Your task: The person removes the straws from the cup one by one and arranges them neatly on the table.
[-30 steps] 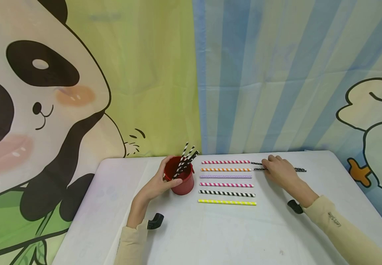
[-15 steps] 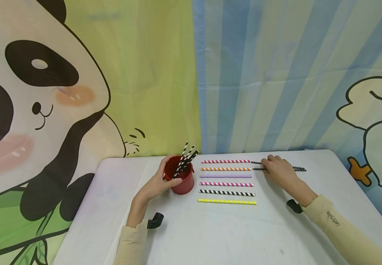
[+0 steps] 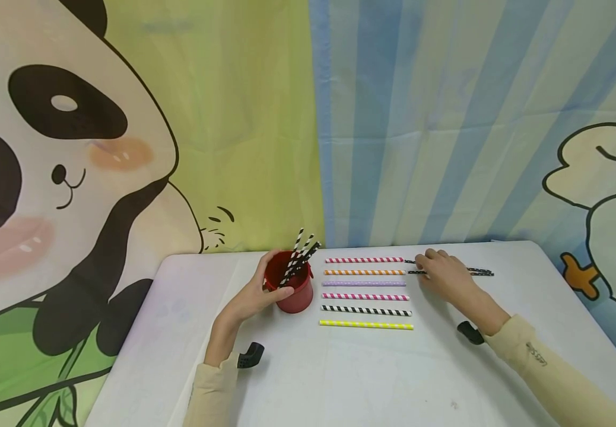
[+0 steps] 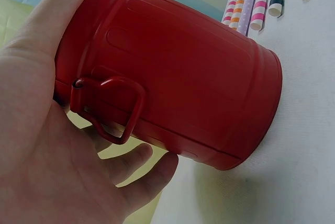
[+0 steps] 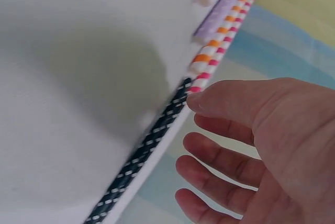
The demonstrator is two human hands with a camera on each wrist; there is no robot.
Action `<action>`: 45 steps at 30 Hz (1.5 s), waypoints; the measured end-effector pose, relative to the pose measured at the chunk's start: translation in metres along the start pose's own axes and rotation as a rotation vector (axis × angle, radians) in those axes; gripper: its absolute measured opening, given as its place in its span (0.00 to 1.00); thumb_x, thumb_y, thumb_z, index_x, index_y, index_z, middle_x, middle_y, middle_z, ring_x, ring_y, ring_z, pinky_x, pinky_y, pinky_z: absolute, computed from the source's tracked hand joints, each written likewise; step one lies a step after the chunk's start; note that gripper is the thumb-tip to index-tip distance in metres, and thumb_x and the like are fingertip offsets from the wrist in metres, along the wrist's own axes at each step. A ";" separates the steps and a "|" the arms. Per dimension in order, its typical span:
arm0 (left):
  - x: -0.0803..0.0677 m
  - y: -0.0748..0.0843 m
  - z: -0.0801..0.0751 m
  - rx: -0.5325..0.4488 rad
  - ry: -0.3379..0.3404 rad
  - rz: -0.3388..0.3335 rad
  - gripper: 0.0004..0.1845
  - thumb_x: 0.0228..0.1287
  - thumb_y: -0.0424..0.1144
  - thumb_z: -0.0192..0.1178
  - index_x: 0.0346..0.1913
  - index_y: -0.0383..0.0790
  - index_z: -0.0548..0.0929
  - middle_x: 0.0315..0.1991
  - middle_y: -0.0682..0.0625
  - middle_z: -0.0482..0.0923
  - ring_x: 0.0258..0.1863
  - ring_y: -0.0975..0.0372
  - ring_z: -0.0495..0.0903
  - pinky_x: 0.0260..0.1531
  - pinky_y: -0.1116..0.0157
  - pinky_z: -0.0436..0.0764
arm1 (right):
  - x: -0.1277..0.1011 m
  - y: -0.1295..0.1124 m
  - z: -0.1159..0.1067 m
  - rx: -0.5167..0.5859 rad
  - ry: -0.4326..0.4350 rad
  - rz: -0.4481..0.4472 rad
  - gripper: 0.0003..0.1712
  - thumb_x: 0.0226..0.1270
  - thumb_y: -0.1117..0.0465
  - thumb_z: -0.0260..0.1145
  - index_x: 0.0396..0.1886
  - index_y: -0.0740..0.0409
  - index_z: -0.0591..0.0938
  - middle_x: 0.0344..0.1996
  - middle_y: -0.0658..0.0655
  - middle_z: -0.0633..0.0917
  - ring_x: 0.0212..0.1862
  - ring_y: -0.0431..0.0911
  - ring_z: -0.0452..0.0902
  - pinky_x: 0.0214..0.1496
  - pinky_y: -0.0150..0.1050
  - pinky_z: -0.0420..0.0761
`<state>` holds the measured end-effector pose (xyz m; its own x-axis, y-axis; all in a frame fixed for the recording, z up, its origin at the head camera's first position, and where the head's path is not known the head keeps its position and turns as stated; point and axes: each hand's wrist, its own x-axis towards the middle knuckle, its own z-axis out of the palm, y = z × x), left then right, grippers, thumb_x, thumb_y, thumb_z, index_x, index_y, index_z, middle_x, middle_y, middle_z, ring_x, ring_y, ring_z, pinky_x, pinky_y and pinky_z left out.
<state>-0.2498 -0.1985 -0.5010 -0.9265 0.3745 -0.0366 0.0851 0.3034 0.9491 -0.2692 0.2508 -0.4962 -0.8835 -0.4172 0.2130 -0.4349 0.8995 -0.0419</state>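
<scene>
My left hand [image 3: 251, 295] grips a small red metal bucket [image 3: 297, 296] by its rim, thumb on the near side. Several black-and-white paper straws [image 3: 301, 254] lean inside it. In the left wrist view, fingers curve behind the bucket's side handle [image 4: 125, 111]. At the back right, my right hand [image 3: 449, 279] hovers over or touches two black straws with white dashes [image 3: 482, 273], lying nearly end to end with the rows on their left. In the right wrist view, the thumb tip is by the black straw's end [image 5: 146, 145], and the other fingers are loosely bent, apart from it.
Between the hands lie straws in a column of parallel rows: red-striped [image 3: 364, 260], orange-striped [image 3: 364, 273], purple dotted [image 3: 364, 284], pink-striped [image 3: 364, 297], black-striped [image 3: 365, 311] and yellow [image 3: 365, 325]. The white table [image 3: 372, 379] ends at a printed cloth backdrop.
My right hand has shifted slightly left along the black straws, showing more of their right ends. The left hand and bucket have stayed put.
</scene>
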 end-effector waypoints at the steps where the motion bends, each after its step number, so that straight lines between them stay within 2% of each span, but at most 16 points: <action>1: 0.000 0.000 0.000 -0.002 0.000 0.004 0.47 0.63 0.47 0.70 0.76 0.66 0.50 0.74 0.53 0.58 0.75 0.52 0.58 0.69 0.41 0.66 | 0.001 -0.002 -0.002 0.000 -0.012 0.003 0.09 0.57 0.67 0.72 0.35 0.57 0.79 0.31 0.56 0.78 0.35 0.54 0.76 0.30 0.49 0.76; 5: 0.000 0.000 0.000 0.002 0.002 0.006 0.48 0.63 0.47 0.70 0.77 0.61 0.49 0.74 0.53 0.58 0.75 0.52 0.58 0.69 0.41 0.65 | 0.006 -0.012 -0.009 0.017 -0.035 0.008 0.09 0.59 0.65 0.73 0.37 0.57 0.81 0.32 0.56 0.79 0.36 0.54 0.76 0.33 0.49 0.77; 12: -0.001 0.002 0.001 -0.020 -0.003 -0.015 0.47 0.62 0.47 0.70 0.75 0.69 0.50 0.74 0.53 0.57 0.75 0.51 0.57 0.69 0.42 0.67 | 0.013 -0.028 -0.017 0.099 -0.041 0.003 0.10 0.62 0.62 0.72 0.40 0.58 0.82 0.35 0.56 0.80 0.36 0.52 0.77 0.36 0.48 0.78; 19: -0.001 0.001 0.002 -0.017 0.000 -0.017 0.48 0.62 0.47 0.70 0.77 0.65 0.49 0.74 0.53 0.57 0.75 0.51 0.57 0.69 0.41 0.67 | 0.021 -0.040 -0.018 0.232 -0.033 0.011 0.10 0.64 0.60 0.71 0.42 0.57 0.83 0.39 0.56 0.83 0.39 0.50 0.80 0.39 0.47 0.80; 24: -0.001 0.002 0.002 -0.018 -0.001 -0.020 0.48 0.62 0.47 0.70 0.76 0.68 0.49 0.74 0.54 0.57 0.75 0.52 0.57 0.70 0.41 0.65 | 0.026 -0.049 -0.017 0.318 -0.010 0.022 0.09 0.64 0.60 0.70 0.43 0.56 0.83 0.40 0.55 0.83 0.44 0.51 0.81 0.43 0.48 0.81; 27: -0.002 0.002 0.001 -0.013 0.003 -0.020 0.48 0.62 0.47 0.70 0.77 0.66 0.49 0.74 0.54 0.57 0.75 0.52 0.57 0.70 0.41 0.65 | 0.030 -0.055 -0.017 0.378 -0.001 0.024 0.09 0.65 0.59 0.71 0.43 0.55 0.83 0.41 0.54 0.83 0.45 0.50 0.80 0.45 0.48 0.81; 32: -0.002 0.003 0.000 -0.001 0.009 -0.011 0.48 0.62 0.47 0.70 0.77 0.65 0.49 0.74 0.54 0.58 0.75 0.52 0.58 0.69 0.42 0.65 | 0.037 -0.070 -0.016 0.547 0.014 0.053 0.07 0.68 0.59 0.68 0.44 0.53 0.83 0.43 0.54 0.83 0.47 0.51 0.80 0.49 0.49 0.80; 34: -0.002 0.003 0.000 -0.003 0.008 -0.011 0.47 0.63 0.47 0.70 0.76 0.67 0.49 0.74 0.54 0.58 0.75 0.53 0.58 0.70 0.42 0.65 | 0.041 -0.079 -0.015 0.650 0.020 0.082 0.06 0.69 0.59 0.68 0.44 0.53 0.83 0.44 0.54 0.84 0.47 0.51 0.80 0.49 0.49 0.80; 40: -0.002 0.002 0.000 -0.008 0.003 -0.016 0.48 0.62 0.47 0.70 0.77 0.64 0.49 0.75 0.54 0.57 0.75 0.53 0.57 0.70 0.42 0.65 | 0.047 -0.108 -0.007 0.951 0.024 0.196 0.08 0.71 0.55 0.67 0.45 0.50 0.83 0.44 0.52 0.86 0.49 0.48 0.82 0.51 0.45 0.80; 45: -0.001 0.001 0.000 -0.010 0.004 -0.025 0.48 0.62 0.47 0.70 0.76 0.69 0.49 0.74 0.54 0.57 0.75 0.52 0.58 0.69 0.42 0.65 | 0.051 -0.130 0.001 1.153 0.046 0.254 0.13 0.71 0.53 0.67 0.47 0.55 0.83 0.47 0.56 0.85 0.50 0.51 0.82 0.53 0.43 0.79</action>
<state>-0.2490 -0.1983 -0.5001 -0.9299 0.3630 -0.0593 0.0579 0.3037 0.9510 -0.2577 0.1120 -0.4806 -0.9704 -0.2170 0.1057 -0.1688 0.2971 -0.9398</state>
